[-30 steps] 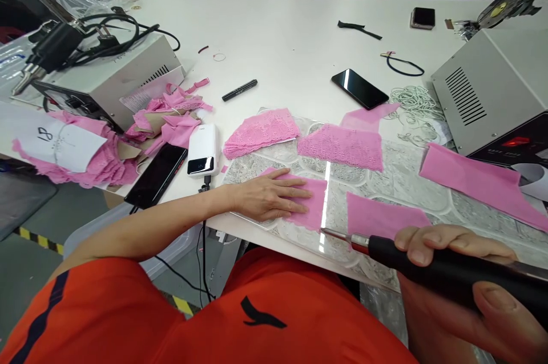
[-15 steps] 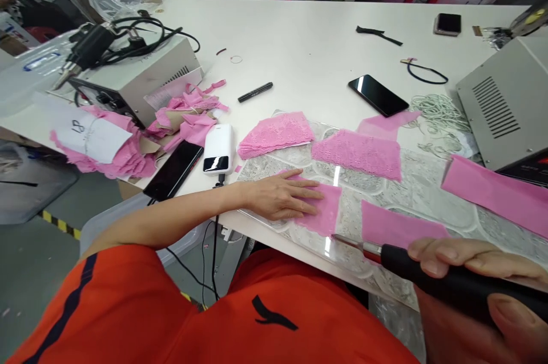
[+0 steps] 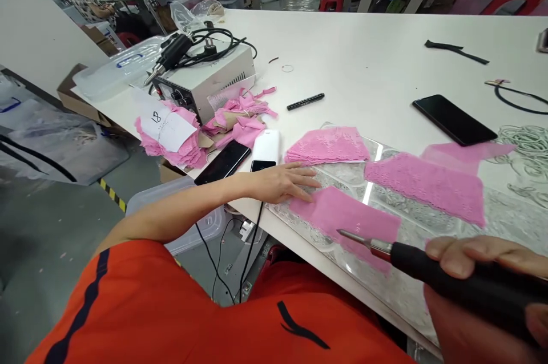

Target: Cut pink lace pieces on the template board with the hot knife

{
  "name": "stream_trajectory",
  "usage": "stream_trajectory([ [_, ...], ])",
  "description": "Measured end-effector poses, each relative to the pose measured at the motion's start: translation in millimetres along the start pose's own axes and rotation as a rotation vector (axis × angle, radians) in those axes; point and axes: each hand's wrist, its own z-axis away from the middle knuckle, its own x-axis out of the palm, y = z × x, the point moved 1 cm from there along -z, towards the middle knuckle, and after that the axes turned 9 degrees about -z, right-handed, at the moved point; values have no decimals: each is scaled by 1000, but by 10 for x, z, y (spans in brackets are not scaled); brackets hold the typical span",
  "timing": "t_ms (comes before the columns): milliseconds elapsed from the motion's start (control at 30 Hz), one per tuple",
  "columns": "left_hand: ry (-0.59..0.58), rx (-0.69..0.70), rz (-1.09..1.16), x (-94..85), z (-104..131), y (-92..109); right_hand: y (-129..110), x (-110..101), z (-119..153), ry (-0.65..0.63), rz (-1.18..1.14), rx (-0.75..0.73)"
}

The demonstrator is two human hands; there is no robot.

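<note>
My left hand [image 3: 286, 183] lies low on the table, palm down with fingers spread, its fingertips at the left end of a flat pink fabric piece [image 3: 355, 213]. Wrapped in my right hand [image 3: 483, 301] is a thick black-handled tool [image 3: 454, 278] with a slim pointed metal tip. That tip hovers over or touches the near part of the pink piece; contact cannot be made out. Beyond my hands rest a pink lace stack [image 3: 327, 145] and a second pink lace piece [image 3: 428, 184], on a clear patterned mat [image 3: 389, 233].
Left of the mat are a white power bank [image 3: 266, 150], a phone [image 3: 222, 162], pink bundles [image 3: 171, 136] and a grey box [image 3: 214, 76] with a similar tool on top. A marker [image 3: 305, 101], another phone [image 3: 454, 118] and green elastic loops [image 3: 526, 144] lie farther back.
My view has swung left. My left hand has slid left from the fabric's middle to its end, uncovering more of it. The tool tip now appears over the pink piece instead of at its corner.
</note>
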Motion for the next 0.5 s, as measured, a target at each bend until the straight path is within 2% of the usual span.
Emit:
stream_trajectory([
  [67, 20, -1, 4, 37, 38, -14, 49, 329, -17, -73, 1, -61],
  [167, 63, -19, 24, 105, 64, -36, 169, 591, -48, -213, -23, -89],
  [267, 90, -37, 41, 160, 62, -42, 259, 704, -63, -266, -46, -72],
  [500, 92, -46, 23, 165, 69, -14, 329, 887, -49, -282, -32, -16],
])
